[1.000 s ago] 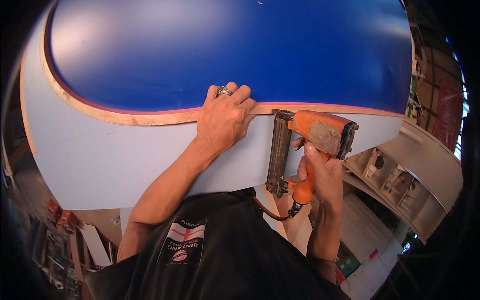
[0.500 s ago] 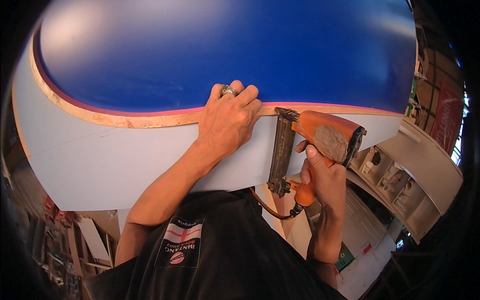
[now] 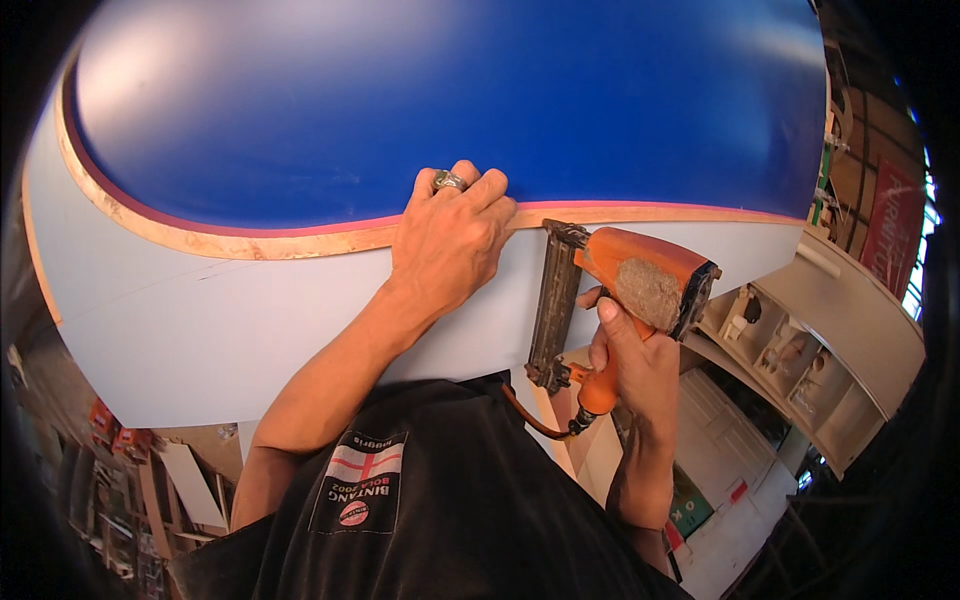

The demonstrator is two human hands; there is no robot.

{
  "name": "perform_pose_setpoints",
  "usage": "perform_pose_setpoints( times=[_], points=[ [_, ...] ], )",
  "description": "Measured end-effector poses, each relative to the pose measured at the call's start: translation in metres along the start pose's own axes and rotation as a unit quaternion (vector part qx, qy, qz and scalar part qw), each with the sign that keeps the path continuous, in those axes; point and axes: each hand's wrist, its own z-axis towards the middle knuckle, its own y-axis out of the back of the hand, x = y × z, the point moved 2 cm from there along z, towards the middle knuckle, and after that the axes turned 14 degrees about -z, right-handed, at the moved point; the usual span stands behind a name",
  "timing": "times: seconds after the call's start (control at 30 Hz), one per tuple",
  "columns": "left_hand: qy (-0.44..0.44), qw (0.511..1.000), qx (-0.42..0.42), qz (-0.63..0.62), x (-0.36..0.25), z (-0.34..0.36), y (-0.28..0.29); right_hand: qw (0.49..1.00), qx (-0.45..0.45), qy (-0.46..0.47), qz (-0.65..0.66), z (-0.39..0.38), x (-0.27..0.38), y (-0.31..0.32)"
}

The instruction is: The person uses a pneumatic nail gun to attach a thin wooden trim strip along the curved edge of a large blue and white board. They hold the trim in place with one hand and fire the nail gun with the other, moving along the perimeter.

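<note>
My left hand (image 3: 448,238), a ring on one finger, grips a curved wooden edging strip (image 3: 325,243), its fingers bent over the pink-rimmed edge of a large glossy blue panel (image 3: 500,100). Beneath the strip spreads a pale grey-blue panel (image 3: 210,330). In my right hand (image 3: 640,360) is an orange air nail gun (image 3: 648,262), my fingers wrapped round its handle. The gun's nose touches or nearly touches the strip, just right of my left hand. Its dark magazine slants down toward me, and an orange hose (image 3: 530,418) runs from the handle's lower end.
A cream cabinet (image 3: 855,320) with open compartments holding small items stands at the right. Wood offcuts (image 3: 190,485) lean at the lower left, near red boxes (image 3: 118,430). A red banner (image 3: 888,228) hangs at the far right.
The nail gun and my right hand sit slightly farther left and lower in view. My left hand keeps its hold on the strip; the whole scene has shifted a little too.
</note>
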Motion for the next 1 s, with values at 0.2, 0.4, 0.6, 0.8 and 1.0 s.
perform_pose_setpoints(
  times=[0.2, 0.4, 0.6, 0.8, 1.0],
  points=[
    [0.009, 1.0, 0.009, -0.005, -0.003, 0.001, 0.0, 1.0, -0.001, -0.005, 0.011, -0.002, 0.007, -0.001],
    [0.004, 1.0, 0.015, -0.014, 0.001, -0.003, -0.001, 0.999, -0.005, -0.025, -0.023, -0.001, -0.002, -0.005],
    [-0.001, 1.0, -0.002, -0.01, 0.002, -0.004, 0.005, 0.999, 0.011, 0.032, 0.027, 0.001, 0.004, -0.008],
    [-0.024, 1.0, 0.001, -0.002, 0.008, -0.003, 0.008, 0.985, -0.073, 0.082, 0.135, -0.027, -0.03, 0.01],
    [-0.03, 0.995, -0.054, 0.074, 0.018, -0.056, 0.082, 0.945, -0.201, 0.121, 0.227, -0.063, -0.133, 0.048]
  ],
)
